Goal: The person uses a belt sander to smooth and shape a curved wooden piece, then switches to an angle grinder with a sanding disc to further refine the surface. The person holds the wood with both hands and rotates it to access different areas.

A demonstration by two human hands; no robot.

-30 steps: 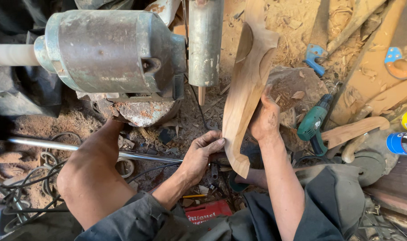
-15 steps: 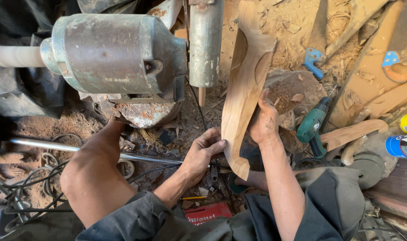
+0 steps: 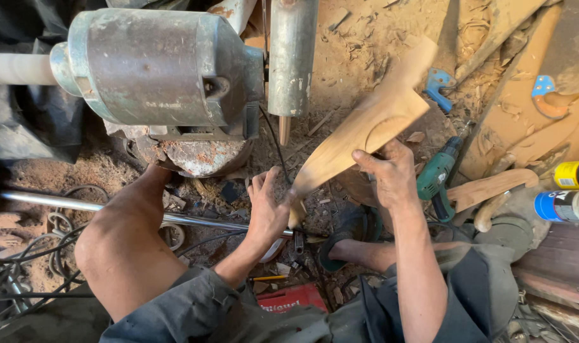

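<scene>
The right hand (image 3: 391, 174), just right of the frame's centre, is closed over the middle of a carved wooden piece (image 3: 365, 130), fingers curled across its near face and thumb behind it. The left hand (image 3: 268, 213) sits lower and to the left, palm turned toward the piece's narrow lower end with the fingers loosely spread and cupping it, touching the tip. The wooden piece slants from that tip at the centre up to the upper right, widening into a pale, notched head with a curved line scored on its face; its top is blurred. Just left of it a grey metal cylinder (image 3: 292, 57) hangs from the top edge, ending in a thin point. Further left, a large rusty green electric motor (image 3: 156, 67) fills the upper left. A bare knee (image 3: 121, 254) rises at lower left, above a steel rod (image 3: 80, 204) lying across the sawdust floor (image 3: 365, 44). Right of the right hand lies a green power drill (image 3: 437, 178), then loose curved wood offcuts (image 3: 492, 186), and two spray cans (image 3: 572, 190) at the right edge.
</scene>
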